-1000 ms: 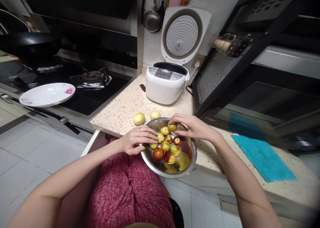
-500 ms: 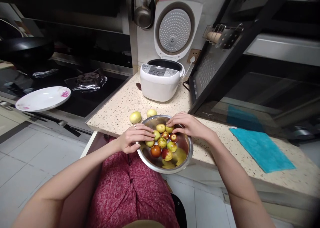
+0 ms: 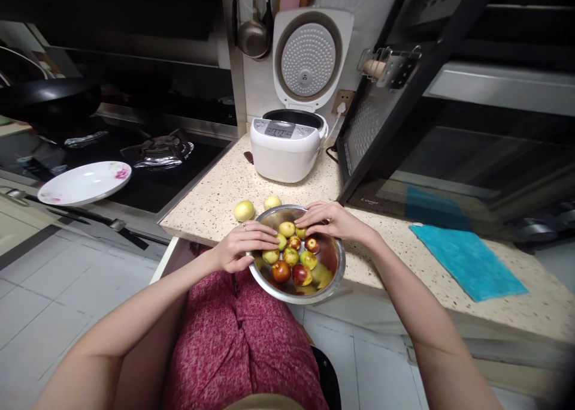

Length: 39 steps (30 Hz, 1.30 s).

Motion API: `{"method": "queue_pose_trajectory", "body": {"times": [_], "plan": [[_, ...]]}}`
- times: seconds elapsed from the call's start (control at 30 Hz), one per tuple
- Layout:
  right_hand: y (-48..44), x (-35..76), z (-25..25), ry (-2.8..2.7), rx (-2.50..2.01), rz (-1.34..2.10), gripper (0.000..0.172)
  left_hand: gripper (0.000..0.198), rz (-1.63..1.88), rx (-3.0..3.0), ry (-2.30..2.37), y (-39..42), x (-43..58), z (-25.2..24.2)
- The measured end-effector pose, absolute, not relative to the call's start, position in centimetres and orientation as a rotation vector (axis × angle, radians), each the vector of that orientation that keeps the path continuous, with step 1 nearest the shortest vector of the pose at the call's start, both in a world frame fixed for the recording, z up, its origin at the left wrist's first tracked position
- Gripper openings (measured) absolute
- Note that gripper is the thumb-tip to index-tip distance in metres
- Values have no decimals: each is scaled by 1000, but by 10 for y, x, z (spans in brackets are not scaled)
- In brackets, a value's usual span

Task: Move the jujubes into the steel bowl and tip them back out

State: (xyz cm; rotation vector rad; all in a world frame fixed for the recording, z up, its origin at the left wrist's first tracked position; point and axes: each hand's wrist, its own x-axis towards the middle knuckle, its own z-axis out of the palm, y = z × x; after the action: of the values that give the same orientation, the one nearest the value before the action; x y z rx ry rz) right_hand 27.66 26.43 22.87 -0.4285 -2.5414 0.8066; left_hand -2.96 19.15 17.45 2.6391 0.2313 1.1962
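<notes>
A steel bowl (image 3: 331, 255) with several jujubes sits at the front edge of the counter, partly over my lap. Some of the fruit is yellow-green; others, like one jujube (image 3: 301, 274) near the front, are mottled red-brown. My left hand (image 3: 245, 244) grips the bowl's left rim, fingers reaching inside and thumb outside. Over the far right rim, my right hand (image 3: 330, 220) has its fingertips closed on a yellow-green jujube (image 3: 300, 232), which they partly hide. Just behind the bowl, two yellow-green jujubes (image 3: 244, 210) (image 3: 272, 202) lie on the counter.
A white rice cooker (image 3: 285, 152) stands behind with its lid raised. To the right are a black oven (image 3: 449, 176) and a teal cloth (image 3: 469, 260). At left, a flowered plate (image 3: 85, 183) lies by the stove's front edge, with a wok (image 3: 49, 101) beyond.
My right hand has shifted slightly left, covering more of the far yellow-green jujube. My left hand keeps its hold on the rim. The camera view has shifted a little.
</notes>
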Motion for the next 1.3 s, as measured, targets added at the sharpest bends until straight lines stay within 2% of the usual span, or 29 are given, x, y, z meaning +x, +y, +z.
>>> {"method": "queue_pose_trajectory", "body": {"times": [0.23,0.5,0.67,0.83,1.07,1.3], "plan": [[265,276,227,-2334,-474,651,14,55,1210,2669,264,190,-29,172],[270,276,221,-2363,-627,622,25,54,1253,2707,355,187,-30,170],[268,276,224,-2386,-666,657,26,41,1520,2498,873,188,-31,168],[268,275,225,-2382,-682,658,26,37,1509,2212,1288,194,-32,170],[268,275,224,-2380,-675,656,26,43,1241,2101,1504,196,-36,169],[267,275,224,-2378,-640,626,26,53,1397,1927,1438,202,-39,163]]}}
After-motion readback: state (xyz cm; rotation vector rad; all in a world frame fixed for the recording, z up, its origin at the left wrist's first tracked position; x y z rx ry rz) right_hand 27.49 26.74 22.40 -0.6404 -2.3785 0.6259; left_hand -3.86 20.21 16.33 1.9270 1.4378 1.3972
